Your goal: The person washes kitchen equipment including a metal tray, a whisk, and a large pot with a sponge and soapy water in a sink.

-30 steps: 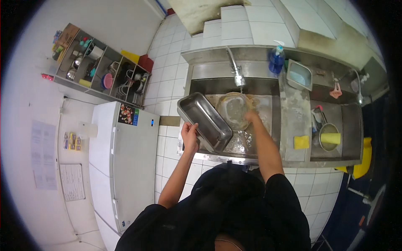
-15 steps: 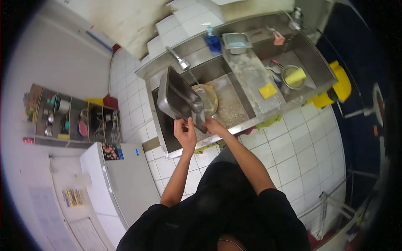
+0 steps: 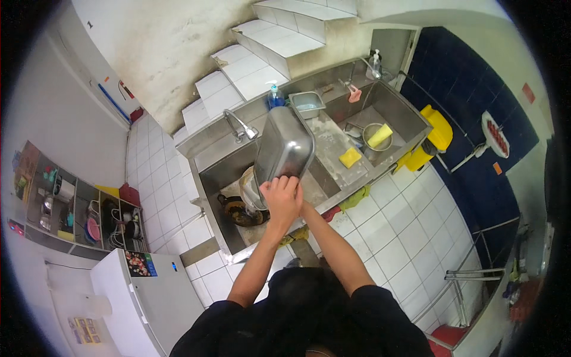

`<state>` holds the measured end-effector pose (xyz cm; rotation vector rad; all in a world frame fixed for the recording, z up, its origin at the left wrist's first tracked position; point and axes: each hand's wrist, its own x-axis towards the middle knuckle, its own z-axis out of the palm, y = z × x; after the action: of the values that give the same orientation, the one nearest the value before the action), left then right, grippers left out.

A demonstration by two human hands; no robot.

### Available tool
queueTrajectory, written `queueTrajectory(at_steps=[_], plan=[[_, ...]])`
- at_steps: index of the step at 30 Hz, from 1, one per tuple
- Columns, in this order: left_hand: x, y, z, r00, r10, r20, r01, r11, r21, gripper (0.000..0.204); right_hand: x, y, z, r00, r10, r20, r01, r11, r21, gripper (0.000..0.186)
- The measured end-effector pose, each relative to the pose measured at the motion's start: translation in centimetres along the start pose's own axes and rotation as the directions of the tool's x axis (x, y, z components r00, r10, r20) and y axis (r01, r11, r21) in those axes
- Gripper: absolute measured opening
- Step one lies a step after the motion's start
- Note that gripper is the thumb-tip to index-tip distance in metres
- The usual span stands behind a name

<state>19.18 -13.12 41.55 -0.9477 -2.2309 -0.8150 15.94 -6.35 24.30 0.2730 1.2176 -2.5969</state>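
A deep rectangular steel food pan (image 3: 284, 146) is tilted over the left sink basin (image 3: 220, 174), its shiny outer side facing up. My left hand (image 3: 283, 199) grips its near rim with the fingers curled over the edge. Close behind it, my right hand (image 3: 303, 209) is at the same end of the pan; the left hand and pan hide its fingers. Beneath the pan, partly covered, a pale round bowl (image 3: 248, 185) and a dark, stained wok (image 3: 241, 215) lie in the basin. A curved faucet (image 3: 244, 126) stands at the back.
A yellow sponge (image 3: 350, 157) lies on the drainboard (image 3: 333, 140). Behind are a blue soap bottle (image 3: 275, 97) and a small steel container (image 3: 307, 105). The right basin holds a pot (image 3: 376, 144). A yellow bin (image 3: 439, 132) stands to the right, a white refrigerator (image 3: 160, 297) at lower left.
The pan has turned from showing its hollow inside to showing its outer side, and has moved right. My hands have come together at its near end. The wok now shows.
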Motion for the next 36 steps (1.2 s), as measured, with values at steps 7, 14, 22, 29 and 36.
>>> queueTrajectory(at_steps=[7, 14, 22, 29, 36], plan=[[-2.0, -8.7, -2.4, 0.965, -0.262, -0.017, 0.244, 0.918, -0.312, 0.012, -6.1, -0.8, 0.3, 0.921, -0.172, -0.349, 0.182, 0.983, -0.005, 0.045], [-11.5, -5.3, 4.4, -0.051, 0.087, 0.995, 0.887, -0.453, 0.086, 0.017, -24.8, -1.2, -7.3, 0.244, -0.861, -0.447, 0.105, 0.482, -0.870, 0.048], [-25.8, 20.1, 11.4, -0.505, 0.176, 0.845, 0.837, -0.141, 0.529, 0.033, -57.3, 10.2, -5.6, -0.225, -0.795, -0.563, -0.369, 0.605, -0.705, 0.036], [-42.9, 47.1, 10.4, -0.743, 0.196, 0.640, 0.637, 0.502, 0.585, 0.041, -82.6, 32.2, 1.1, -0.514, 0.153, -0.844, 0.342, 0.939, -0.038, 0.047], [-57.3, 67.4, 7.9, -0.833, 0.313, 0.456, 0.491, 0.797, 0.351, 0.047, -95.2, 62.4, 2.2, -0.500, 0.732, -0.463, 0.799, 0.596, 0.079, 0.048]])
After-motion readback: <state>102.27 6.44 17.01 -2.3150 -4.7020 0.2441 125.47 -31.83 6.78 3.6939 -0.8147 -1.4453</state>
